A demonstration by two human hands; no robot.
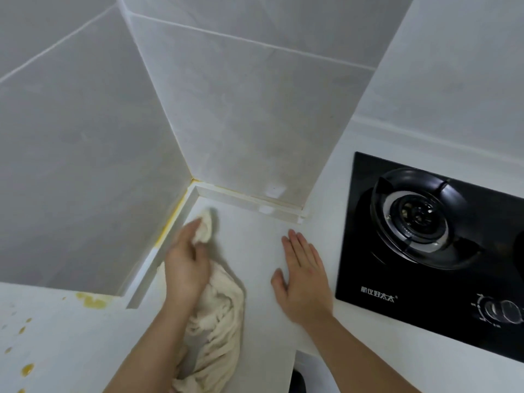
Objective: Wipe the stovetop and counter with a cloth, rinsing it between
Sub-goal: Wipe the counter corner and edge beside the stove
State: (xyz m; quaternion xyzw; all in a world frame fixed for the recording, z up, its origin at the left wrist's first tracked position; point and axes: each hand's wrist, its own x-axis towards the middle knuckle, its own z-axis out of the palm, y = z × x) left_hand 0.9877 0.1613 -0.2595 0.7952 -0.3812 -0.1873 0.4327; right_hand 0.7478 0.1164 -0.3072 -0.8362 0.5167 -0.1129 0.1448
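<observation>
While our left hand [185, 268] grips the bunched cream cloth [218, 316] to push it into the counter [255, 245] corner, our right hand [304, 276] lies flat and empty beside the black stovetop [419, 256], likely bracing us.

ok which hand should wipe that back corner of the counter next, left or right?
Left. The left hand already grips the cloth, with one end bunched near the back corner by the wall. The right hand lies flat and empty on the counter, nearer the stovetop, probably just bracing.
</observation>
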